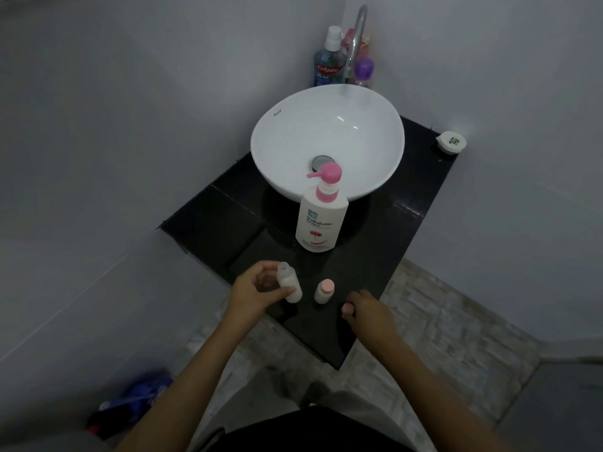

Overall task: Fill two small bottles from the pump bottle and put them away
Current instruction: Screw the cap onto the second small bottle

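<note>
Black counter (401,223) carries white basin (293,132); pump bottle (321,220); pink-capped small bottle (323,291).

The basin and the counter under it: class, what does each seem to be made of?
Basin: probably glazed ceramic; it is white, glossy, with small bright highlights. Counter: probably polished stone or tile; it is black, faintly reflective, with visible joint lines. Neither can be confirmed from looks alone.

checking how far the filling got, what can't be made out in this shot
- Head view: the pink cap in the right hand is mostly covered by its fingers.
- The open small bottle in the left hand looks pale inside; its fill level is too blurred to read.
- The capped small bottle is too small to judge how full it is.
- Items behind the tap are partly hidden by it.
</note>
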`<state>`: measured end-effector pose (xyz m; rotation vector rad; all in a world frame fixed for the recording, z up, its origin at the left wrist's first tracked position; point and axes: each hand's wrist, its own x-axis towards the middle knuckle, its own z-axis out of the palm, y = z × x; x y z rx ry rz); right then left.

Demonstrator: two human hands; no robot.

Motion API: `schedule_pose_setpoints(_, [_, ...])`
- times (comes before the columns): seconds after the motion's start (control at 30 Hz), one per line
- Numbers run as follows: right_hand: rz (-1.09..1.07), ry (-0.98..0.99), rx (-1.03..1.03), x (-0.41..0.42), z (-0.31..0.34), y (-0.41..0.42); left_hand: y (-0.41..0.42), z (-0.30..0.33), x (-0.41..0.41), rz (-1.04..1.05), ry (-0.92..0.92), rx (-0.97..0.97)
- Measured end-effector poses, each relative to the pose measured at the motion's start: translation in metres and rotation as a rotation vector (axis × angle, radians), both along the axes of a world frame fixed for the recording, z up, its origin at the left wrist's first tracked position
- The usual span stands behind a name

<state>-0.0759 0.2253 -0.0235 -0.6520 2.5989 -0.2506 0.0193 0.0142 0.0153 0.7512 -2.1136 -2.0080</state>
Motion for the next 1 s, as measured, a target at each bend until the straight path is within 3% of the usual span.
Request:
schedule_pose_setpoints(0.2, [-0.095,-0.066,-0.065,-0.002,0.001,0.003,-0.003,0.02,0.015,0.04,0.07,0.22])
schedule_pose_setpoints(0.37, [-0.441,-0.28,-0.551,-0.011,0.056,-0.004,0.003,0.037,0.014,-0.033,0.112,0.276])
schedule_pose_setpoints(0.53, [-0.341,-0.366,-0.945,-0.011,0.135,-0.008,0.012,0.058,0.005,-0.129,0.144,0.246])
schedule_pose_setpoints(0.67, [-0.232,-0.353,-0.992,-0.006,0.161,-0.01,0.019,0.072,-0.002,-0.199,0.154,0.207])
schedule_pose_setpoints(1.0, [-0.055,-0.326,-0.837,-0.01,0.165,0.005,0.025,0.086,-0.004,-0.3,0.152,0.145])
